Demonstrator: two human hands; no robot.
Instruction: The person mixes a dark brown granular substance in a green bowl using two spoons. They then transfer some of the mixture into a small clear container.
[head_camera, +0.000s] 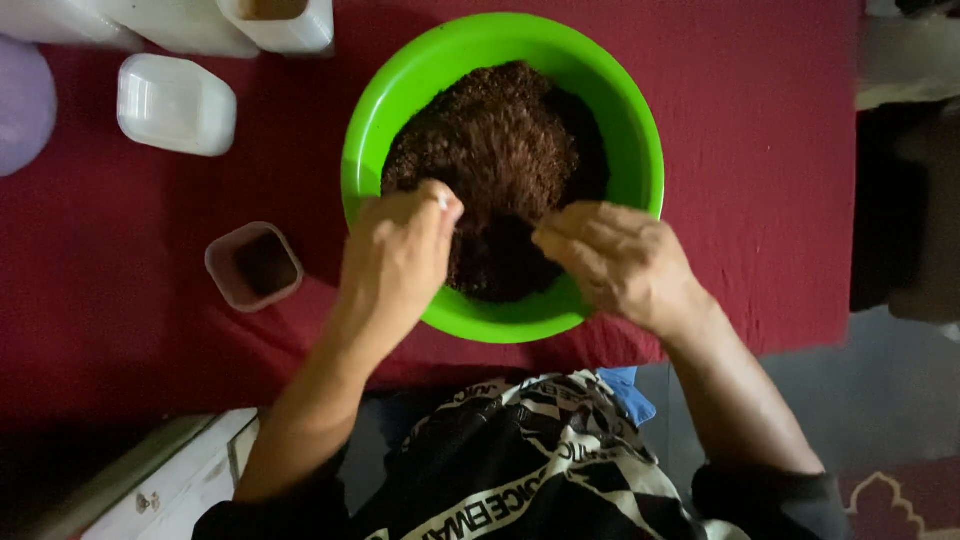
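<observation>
A bright green round bowl (640, 140) sits on a dark red cloth and holds a heap of brown crumbly soil-like material (495, 150). My left hand (395, 255) rests over the bowl's near left rim, fingers curled together at the edge of the brown heap. My right hand (620, 260) lies over the near right rim, fingers bent and pointing left into the material. Whether either hand holds any of it I cannot tell.
A small clear square cup (252, 265) with dark material stands left of the bowl. A white lidded tub (175, 103) and a white container (285, 25) stand at the back left, beside a lilac round object (22, 105). A white cabinet (175, 480) is at bottom left.
</observation>
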